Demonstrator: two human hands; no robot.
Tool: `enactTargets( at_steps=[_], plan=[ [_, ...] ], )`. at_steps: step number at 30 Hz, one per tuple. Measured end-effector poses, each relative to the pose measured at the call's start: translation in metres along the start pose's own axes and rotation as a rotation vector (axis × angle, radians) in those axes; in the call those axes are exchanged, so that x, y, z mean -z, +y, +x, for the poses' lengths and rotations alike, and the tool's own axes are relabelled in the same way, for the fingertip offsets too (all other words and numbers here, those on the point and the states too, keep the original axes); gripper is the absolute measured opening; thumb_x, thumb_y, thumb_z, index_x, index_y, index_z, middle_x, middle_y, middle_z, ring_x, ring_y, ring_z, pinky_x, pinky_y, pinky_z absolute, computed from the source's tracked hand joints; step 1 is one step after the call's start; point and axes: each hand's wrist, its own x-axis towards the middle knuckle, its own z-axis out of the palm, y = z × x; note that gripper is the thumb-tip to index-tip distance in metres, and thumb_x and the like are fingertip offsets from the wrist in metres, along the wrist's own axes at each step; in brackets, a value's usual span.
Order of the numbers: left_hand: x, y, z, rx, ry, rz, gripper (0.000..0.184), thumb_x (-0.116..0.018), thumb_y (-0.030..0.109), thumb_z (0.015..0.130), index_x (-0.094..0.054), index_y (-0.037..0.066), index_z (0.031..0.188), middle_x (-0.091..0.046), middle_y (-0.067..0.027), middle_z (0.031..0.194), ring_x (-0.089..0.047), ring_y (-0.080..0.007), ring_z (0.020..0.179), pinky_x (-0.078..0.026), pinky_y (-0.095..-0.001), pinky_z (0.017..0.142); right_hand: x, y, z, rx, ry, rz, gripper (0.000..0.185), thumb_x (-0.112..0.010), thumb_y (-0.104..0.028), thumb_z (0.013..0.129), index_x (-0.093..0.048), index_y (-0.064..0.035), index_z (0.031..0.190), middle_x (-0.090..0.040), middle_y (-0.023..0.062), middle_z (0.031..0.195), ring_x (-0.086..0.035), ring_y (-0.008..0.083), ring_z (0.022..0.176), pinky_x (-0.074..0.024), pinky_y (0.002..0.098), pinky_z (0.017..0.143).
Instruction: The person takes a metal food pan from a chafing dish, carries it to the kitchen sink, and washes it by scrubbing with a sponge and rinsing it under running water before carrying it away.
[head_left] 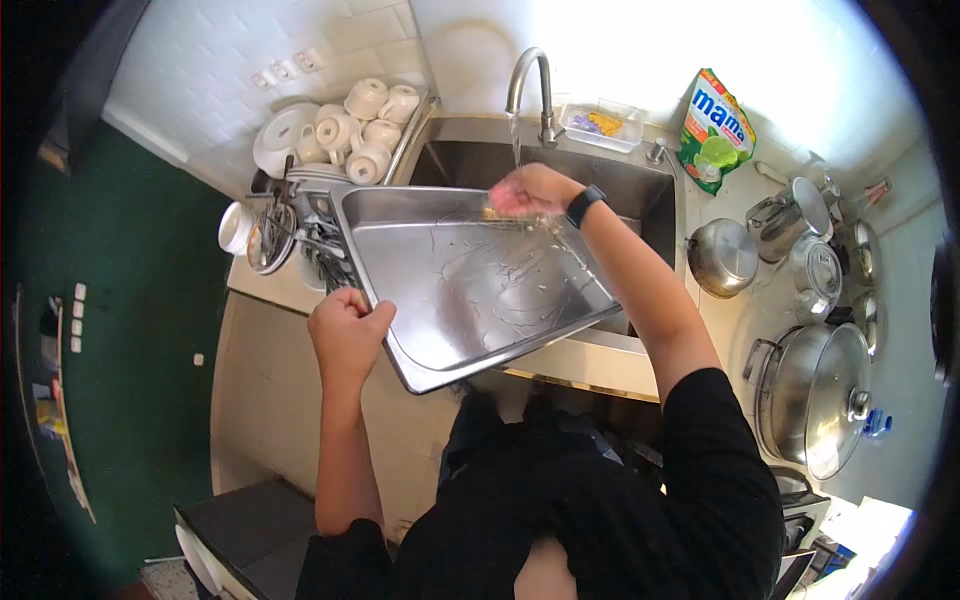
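A large rectangular metal tray (pixel 450 290) is tilted over the sink (pixel 655 200), its inside wet with streaks of water. My left hand (pixel 350 325) is closed on the tray's left rim. At the tray's far edge, below the running faucet (pixel 530 75), my right hand (pixel 535 192) is curled and partly blurred by motion. Something pink shows at its fingers, with a yellowish bit beneath, too blurred to name. A dark watch sits on my right wrist.
White cups (pixel 368 160) and plates stand in a rack at the back left, with cutlery beside the tray. A green detergent pouch (pixel 715 135), a small pot (pixel 722 257) and a large lidded pot (pixel 815 400) are at the right. A plastic container (pixel 603 125) sits behind the sink.
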Motion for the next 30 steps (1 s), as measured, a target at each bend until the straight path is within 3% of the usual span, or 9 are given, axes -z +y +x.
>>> enactTargets(
  at_steps=[3, 5, 7, 14, 17, 20, 25, 26, 30],
  plan=[
    [-0.004, 0.013, 0.018, -0.077, 0.029, 0.131, 0.026, -0.061, 0.01, 0.058, -0.038, 0.001, 0.049, -0.037, -0.0008, 0.041, -0.031, -0.0077, 0.041, -0.028, -0.0244, 0.04, 0.005, 0.008, -0.049, 0.05, 0.077, -0.335, 0.026, -0.04, -0.022, 0.085, -0.056, -0.0045, 0.096, -0.058, 0.0053, 0.087, -0.057, 0.0169, 0.075, -0.0487, 0.0349, 0.065],
    [-0.007, 0.021, 0.025, -0.117, 0.053, 0.187, 0.026, -0.061, 0.012, 0.057, -0.039, 0.001, 0.049, -0.036, -0.0027, 0.041, -0.032, -0.0097, 0.04, -0.029, -0.0259, 0.04, 0.032, 0.044, -0.062, -0.059, 0.319, -0.449, 0.029, -0.039, -0.028, 0.085, -0.058, -0.0101, 0.097, -0.059, 0.0063, 0.095, -0.058, 0.0217, 0.076, -0.0465, 0.0347, 0.066],
    [-0.008, 0.026, 0.032, -0.169, 0.042, 0.212, 0.026, -0.061, 0.013, 0.057, -0.039, 0.001, 0.048, -0.037, -0.0031, 0.04, -0.033, -0.0103, 0.04, -0.03, -0.0261, 0.041, 0.123, 0.147, -0.038, 0.371, 0.383, -1.51, 0.032, -0.04, -0.027, 0.082, -0.06, -0.0034, 0.09, -0.062, 0.0131, 0.085, -0.06, 0.0276, 0.071, -0.0473, 0.0387, 0.065],
    [-0.014, 0.045, 0.038, -0.122, -0.008, 0.199, 0.025, -0.061, 0.015, 0.057, -0.042, 0.001, 0.048, -0.038, -0.0034, 0.041, -0.035, -0.0106, 0.04, -0.031, -0.0262, 0.041, 0.11, 0.197, -0.086, -0.514, 0.517, -0.749, 0.034, -0.05, -0.033, 0.075, -0.063, -0.0011, 0.078, -0.063, 0.0128, 0.084, -0.058, 0.0254, 0.074, -0.0443, 0.0382, 0.067],
    [-0.009, 0.045, 0.055, -0.258, 0.019, 0.243, 0.025, -0.06, 0.015, 0.057, -0.042, 0.001, 0.048, -0.039, -0.0031, 0.041, -0.035, -0.0104, 0.04, -0.031, -0.0264, 0.041, 0.11, 0.191, -0.095, -0.726, 0.493, -0.703, 0.032, -0.053, -0.029, 0.074, -0.061, 0.0006, 0.083, -0.061, 0.015, 0.083, -0.057, 0.026, 0.072, -0.0461, 0.0386, 0.065],
    [0.0, 0.06, 0.073, -0.322, -0.01, 0.319, 0.026, -0.062, 0.016, 0.057, -0.042, 0.002, 0.048, -0.038, -0.0022, 0.042, -0.034, -0.0093, 0.041, -0.03, -0.0262, 0.041, 0.171, 0.259, -0.05, -0.725, 0.247, -0.737, 0.039, -0.048, -0.023, 0.076, -0.053, 0.0052, 0.103, -0.053, 0.0258, 0.102, -0.058, 0.0373, 0.082, -0.0459, 0.049, 0.068],
    [0.015, 0.068, 0.112, -0.299, -0.073, 0.178, 0.026, -0.062, 0.016, 0.061, -0.042, 0.004, 0.049, -0.038, 0.001, 0.045, -0.033, -0.0072, 0.043, -0.028, -0.0255, 0.042, 0.125, 0.205, -0.084, -0.561, 0.451, -0.335, 0.042, -0.057, -0.023, 0.071, -0.048, 0.0102, 0.096, -0.051, 0.0297, 0.084, -0.056, 0.0414, 0.068, -0.0465, 0.0575, 0.06],
    [0.019, 0.079, 0.111, -0.265, -0.024, 0.277, 0.027, -0.061, 0.017, 0.063, -0.042, 0.004, 0.048, -0.038, 0.0022, 0.045, -0.033, -0.0064, 0.043, -0.028, -0.0253, 0.042, 0.114, 0.196, -0.088, -0.523, 0.495, -0.249, 0.043, -0.059, -0.022, 0.07, -0.047, 0.0112, 0.094, -0.051, 0.0305, 0.08, -0.055, 0.0422, 0.065, -0.0466, 0.0592, 0.059],
    [0.035, 0.096, 0.132, -0.38, -0.06, 0.289, 0.028, -0.06, 0.019, 0.065, -0.043, 0.004, 0.048, -0.038, 0.0016, 0.043, -0.033, -0.0063, 0.042, -0.028, -0.0253, 0.041, 0.078, 0.173, -0.086, -0.428, 0.431, -0.181, 0.045, -0.054, -0.024, 0.072, -0.045, 0.0092, 0.102, -0.05, 0.0315, 0.083, -0.055, 0.0437, 0.069, -0.047, 0.0594, 0.059]
  ],
)
